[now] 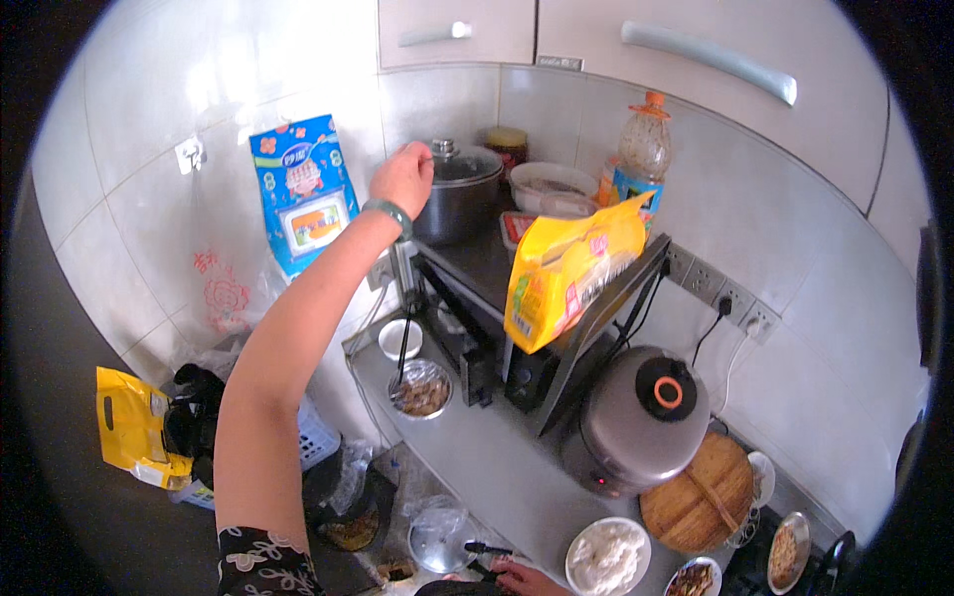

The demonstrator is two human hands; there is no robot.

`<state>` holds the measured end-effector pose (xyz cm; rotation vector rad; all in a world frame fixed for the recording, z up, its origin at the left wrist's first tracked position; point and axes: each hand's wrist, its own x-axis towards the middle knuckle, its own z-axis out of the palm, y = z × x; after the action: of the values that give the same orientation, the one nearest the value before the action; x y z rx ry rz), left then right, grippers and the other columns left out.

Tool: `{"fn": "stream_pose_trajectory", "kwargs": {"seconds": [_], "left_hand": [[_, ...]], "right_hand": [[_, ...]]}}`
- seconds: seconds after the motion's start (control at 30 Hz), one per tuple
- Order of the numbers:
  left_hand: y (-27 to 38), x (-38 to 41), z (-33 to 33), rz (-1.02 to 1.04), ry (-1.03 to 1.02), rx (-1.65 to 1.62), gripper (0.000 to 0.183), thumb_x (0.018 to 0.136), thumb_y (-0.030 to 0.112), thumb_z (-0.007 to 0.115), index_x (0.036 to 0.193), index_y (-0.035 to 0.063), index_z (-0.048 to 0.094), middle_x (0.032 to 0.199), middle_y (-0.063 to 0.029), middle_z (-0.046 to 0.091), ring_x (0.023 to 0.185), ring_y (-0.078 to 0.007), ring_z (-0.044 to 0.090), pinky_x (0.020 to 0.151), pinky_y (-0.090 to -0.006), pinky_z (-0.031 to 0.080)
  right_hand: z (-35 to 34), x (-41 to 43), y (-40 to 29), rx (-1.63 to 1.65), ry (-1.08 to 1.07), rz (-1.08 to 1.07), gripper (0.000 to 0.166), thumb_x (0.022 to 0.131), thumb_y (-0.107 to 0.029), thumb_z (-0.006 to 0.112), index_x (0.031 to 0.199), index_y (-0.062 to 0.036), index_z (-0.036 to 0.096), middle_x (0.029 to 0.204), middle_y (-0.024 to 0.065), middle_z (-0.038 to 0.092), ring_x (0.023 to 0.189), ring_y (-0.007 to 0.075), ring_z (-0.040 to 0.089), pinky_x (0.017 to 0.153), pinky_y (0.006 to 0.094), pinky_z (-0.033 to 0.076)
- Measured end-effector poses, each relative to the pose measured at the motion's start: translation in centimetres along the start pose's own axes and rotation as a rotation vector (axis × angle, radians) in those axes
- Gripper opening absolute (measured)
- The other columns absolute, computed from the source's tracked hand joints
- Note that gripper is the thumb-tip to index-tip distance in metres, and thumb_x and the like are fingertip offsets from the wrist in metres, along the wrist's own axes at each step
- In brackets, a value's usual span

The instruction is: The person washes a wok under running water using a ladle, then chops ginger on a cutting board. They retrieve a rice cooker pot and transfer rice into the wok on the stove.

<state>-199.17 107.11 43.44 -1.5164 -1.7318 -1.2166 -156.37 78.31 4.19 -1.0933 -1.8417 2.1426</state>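
Observation:
My left hand (403, 179), with a green bangle at the wrist, reaches up to the left side of a dark pot with a glass lid (466, 165). Its fingers are curled beside the lid; whether they touch or hold anything is hidden. At the bottom edge, my right hand (525, 578) is partly cut off, close to black handles (488, 549); its grip is unclear. Left of it lies a shiny metal pan or lid (440, 538) with clear plastic on it. A bowl of white food (608, 557) stands to its right.
A yellow packet (577, 272) leans on the black shelf rack (604, 328). Below are a rice cooker (645, 421), a round wooden lid (698, 492) and a plastic-covered food bowl (421, 389) with chopsticks (405, 339). A plastic bottle (642, 149) stands behind; cabinets (700, 45) hang above.

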Motion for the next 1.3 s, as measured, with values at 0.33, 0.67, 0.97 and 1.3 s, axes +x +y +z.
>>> {"fn": "stream_pose_trajectory", "kwargs": {"seconds": [0.33, 0.67, 0.97, 1.3], "left_hand": [[-2.6, 10.5, 8.5, -0.173, -0.632, 0.724, 0.047, 0.091, 0.048, 0.039, 0.128, 0.02, 0.05, 0.124, -0.0052, 0.054, 0.118, -0.024, 0.048, 0.095, -0.0377, 0.04], [-1.8, 11.9, 9.8, -0.373, -0.58, 0.689, 0.054, 0.082, 0.054, 0.049, 0.113, 0.0126, 0.062, 0.121, -0.0067, 0.058, 0.112, -0.0231, 0.054, 0.093, -0.035, 0.042], [-1.6, 12.2, 7.4, -0.341, -0.406, 0.563, 0.047, 0.082, 0.046, 0.048, 0.107, 0.0097, 0.064, 0.108, -0.0122, 0.063, 0.1, -0.0281, 0.06, 0.085, -0.0372, 0.047], [2.5, 8.9, -1.1, -0.046, -0.409, 0.491, 0.05, 0.081, 0.048, 0.046, 0.099, 0.0056, 0.065, 0.101, -0.0184, 0.063, 0.095, -0.033, 0.06, 0.082, -0.0425, 0.047]], "right_hand": [[-4.4, 4.1, 1.2, -0.241, 0.046, -0.115, 0.028, 0.09, -0.027, 0.052, 0.107, -0.0052, 0.057, 0.08, 0.0053, 0.06, 0.073, 0.0133, 0.054, 0.067, 0.0279, 0.045], [-5.5, 4.6, 1.6, -0.24, 0.074, -0.156, 0.037, 0.092, -0.03, 0.051, 0.118, -0.0044, 0.054, 0.083, 0.0047, 0.061, 0.074, 0.0129, 0.057, 0.07, 0.0266, 0.048], [-5.3, 5.4, 0.9, -0.051, 0.028, -0.043, 0.033, 0.092, -0.027, 0.049, 0.115, -0.0031, 0.052, 0.081, 0.003, 0.06, 0.067, 0.0096, 0.054, 0.061, 0.0245, 0.046], [-6.2, 4.3, 0.5, 0.115, -0.103, -0.049, 0.036, 0.094, -0.032, 0.047, 0.118, -0.0058, 0.053, 0.099, 0.0004, 0.061, 0.085, 0.0088, 0.054, 0.078, 0.0239, 0.044]]}}
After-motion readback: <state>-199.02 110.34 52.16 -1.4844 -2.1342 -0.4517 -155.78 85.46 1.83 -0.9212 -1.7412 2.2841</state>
